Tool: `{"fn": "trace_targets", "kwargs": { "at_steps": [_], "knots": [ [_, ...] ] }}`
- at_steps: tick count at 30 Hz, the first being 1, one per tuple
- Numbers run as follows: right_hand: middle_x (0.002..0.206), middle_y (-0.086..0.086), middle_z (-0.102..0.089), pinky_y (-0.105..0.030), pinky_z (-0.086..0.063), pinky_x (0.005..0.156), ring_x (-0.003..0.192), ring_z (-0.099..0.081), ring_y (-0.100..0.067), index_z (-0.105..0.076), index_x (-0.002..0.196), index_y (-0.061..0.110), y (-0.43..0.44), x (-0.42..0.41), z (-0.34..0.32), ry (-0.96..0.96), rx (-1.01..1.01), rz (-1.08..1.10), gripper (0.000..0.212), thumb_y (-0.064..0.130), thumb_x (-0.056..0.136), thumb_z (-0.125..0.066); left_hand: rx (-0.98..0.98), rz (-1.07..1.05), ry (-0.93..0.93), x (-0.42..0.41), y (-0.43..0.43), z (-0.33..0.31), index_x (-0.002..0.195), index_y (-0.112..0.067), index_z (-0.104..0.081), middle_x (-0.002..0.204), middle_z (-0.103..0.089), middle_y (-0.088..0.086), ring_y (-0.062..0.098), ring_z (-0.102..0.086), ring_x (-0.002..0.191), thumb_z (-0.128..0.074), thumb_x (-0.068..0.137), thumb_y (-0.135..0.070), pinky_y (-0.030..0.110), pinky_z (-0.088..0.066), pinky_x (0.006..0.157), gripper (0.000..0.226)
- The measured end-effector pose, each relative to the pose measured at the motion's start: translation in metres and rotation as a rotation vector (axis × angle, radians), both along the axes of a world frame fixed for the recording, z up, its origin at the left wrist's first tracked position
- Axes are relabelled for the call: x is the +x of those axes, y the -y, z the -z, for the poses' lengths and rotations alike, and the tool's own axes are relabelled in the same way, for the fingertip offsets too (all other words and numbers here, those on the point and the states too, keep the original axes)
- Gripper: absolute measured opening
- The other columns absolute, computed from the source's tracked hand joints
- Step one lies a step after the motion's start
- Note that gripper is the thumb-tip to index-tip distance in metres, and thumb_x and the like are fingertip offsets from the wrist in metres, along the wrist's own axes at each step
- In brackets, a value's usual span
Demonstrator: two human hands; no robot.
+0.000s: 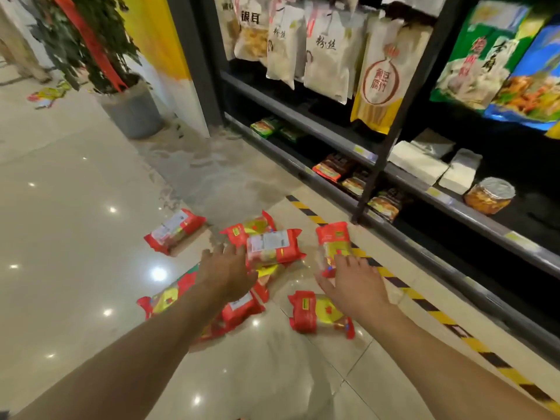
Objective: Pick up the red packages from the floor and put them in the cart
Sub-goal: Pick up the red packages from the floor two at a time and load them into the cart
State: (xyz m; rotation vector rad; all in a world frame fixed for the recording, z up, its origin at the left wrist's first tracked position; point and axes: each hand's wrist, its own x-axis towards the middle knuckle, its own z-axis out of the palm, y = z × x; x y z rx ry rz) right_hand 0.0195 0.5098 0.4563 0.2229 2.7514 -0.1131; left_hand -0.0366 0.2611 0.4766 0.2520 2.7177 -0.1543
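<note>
1. Head view, nearest first: two bare forearms are reaching in from the bottom edge, both stretching forward and down over the floor.
2. Left hand (225, 274) is hovering back-up, fingers straight and loosely spread, gripping nothing. Its fingertips are lying just beside the label-up red plastic package (274, 247).
3. Right hand (356, 284) is stretching out flat, fingers spread, holding nothing. Its fingertips are overlapping the near end of the lengthwise red-and-yellow plastic package (333, 241); contact cannot be told.
4. Red packages are lying scattered on the glossy beige tile floor (75, 207), under and ahead of both hands. One, the wrist-hidden red package (242, 309), is showing partly below the left wrist.
5. Label-up package is resting on top of others; the back red package (248, 227) is sticking out behind it.
6. Far-left red package (174, 230) is lying apart from the pile. The near-left red-and-yellow package (165, 297) is lying beside the left forearm.
7. Near-right red package with a clear panel (318, 313) is lying flat just below the right hand.
8. Yellow-and-black striped floor tape (424, 301) is running diagonally past the right hand, along the dark metal shelf unit (303, 122).
9. Pale paper food bags (330, 56) are hanging on the upper shelf; a foil-topped glass jar (491, 195) is standing lower right.
10. Green plant in a grey pot (133, 110) is standing far left.
</note>
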Motion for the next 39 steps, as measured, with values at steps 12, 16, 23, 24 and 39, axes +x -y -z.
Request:
{"fn": "trace_targets", "kwargs": {
  "at_steps": [12,16,23,24,39],
  "knots": [
    [0.153,-0.017,-0.051,-0.050,-0.040,0.110,0.140,-0.047,-0.037,-0.043,0.153,0.010,-0.025,-0.035,0.347,0.011,0.030,0.015,0.072,0.066,0.107,-0.035,0.042,-0.007,-0.017,-0.035,-0.043,0.370,0.158,-0.020,-0.047,0.170,-0.046,0.008,0.035,-0.042,0.154,-0.043,0.109,-0.063,0.054,-0.033,0.126,0.066],
    [0.153,-0.017,-0.050,-0.051,-0.040,0.111,0.140,-0.047,-0.038,-0.044,0.153,0.010,-0.019,-0.045,0.413,-0.046,0.019,0.027,0.074,0.067,0.107,-0.036,0.052,0.030,-0.061,-0.050,-0.055,0.434,0.152,-0.019,-0.051,0.164,-0.051,0.007,0.034,-0.044,0.152,-0.046,0.107,-0.060,0.051,-0.035,0.122,0.061],
    [0.150,-0.015,-0.052,-0.051,-0.039,0.112,0.138,-0.047,-0.036,-0.045,0.150,0.013,-0.027,-0.042,0.464,-0.130,0.081,0.022,0.072,0.069,0.106,-0.035,-0.038,0.131,-0.241,-0.082,-0.067,0.474,0.153,-0.018,-0.051,0.155,-0.059,0.009,0.035,-0.052,0.145,-0.040,0.107,-0.064,0.052,-0.039,0.120,0.065],
    [0.150,-0.015,-0.052,-0.050,-0.040,0.112,0.139,-0.047,-0.036,-0.045,0.150,0.013,-0.028,-0.039,0.466,-0.141,0.061,0.048,0.073,0.069,0.106,-0.036,-0.033,0.133,-0.253,-0.084,-0.069,0.474,0.151,-0.018,-0.052,0.153,-0.060,0.010,0.035,-0.053,0.143,-0.040,0.108,-0.063,0.052,-0.040,0.119,0.064],
    [0.128,-0.021,-0.061,-0.048,-0.065,0.082,0.111,-0.070,-0.041,-0.042,0.157,0.018,-0.018,0.010,0.527,0.248,-0.899,1.289,0.101,0.090,0.087,-0.052,-0.001,0.077,-0.196,-0.065,-0.062,0.489,0.146,-0.019,-0.053,0.156,-0.057,0.006,0.032,-0.050,0.147,-0.049,0.104,-0.057,0.050,-0.040,0.119,0.057]
  ]
}}
